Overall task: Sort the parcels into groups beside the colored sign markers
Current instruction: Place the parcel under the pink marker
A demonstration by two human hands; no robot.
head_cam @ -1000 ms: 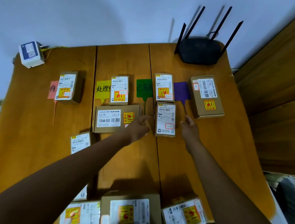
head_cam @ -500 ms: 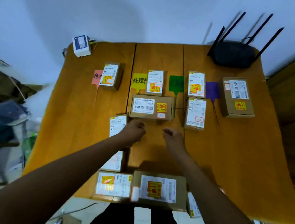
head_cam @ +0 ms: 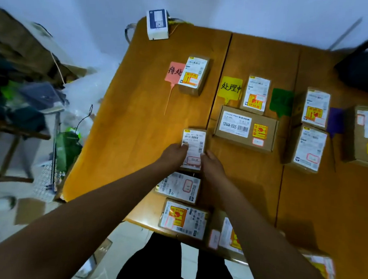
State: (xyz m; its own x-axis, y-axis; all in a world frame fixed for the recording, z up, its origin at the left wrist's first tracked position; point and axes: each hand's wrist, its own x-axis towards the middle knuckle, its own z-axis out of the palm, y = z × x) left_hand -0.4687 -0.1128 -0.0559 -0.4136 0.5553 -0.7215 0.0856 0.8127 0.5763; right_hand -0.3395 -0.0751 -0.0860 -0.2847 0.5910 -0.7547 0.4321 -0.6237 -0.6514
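Head view: a small labelled parcel [head_cam: 192,149] is pinched at its two long sides between the left hand [head_cam: 174,152] and the right hand [head_cam: 212,165], fingers curled onto its edges, near the counter's [head_cam: 137,120] left part and well short of the pink marker [head_cam: 175,72]. It is judged light and stiff, a cardboard box with a slick paper label, best taken by the side walls rather than the glossy top. The orange wooden counter is seamed and crowded with sorted boxes beside the yellow marker [head_cam: 230,87], with clutter noted on the floor to the left.
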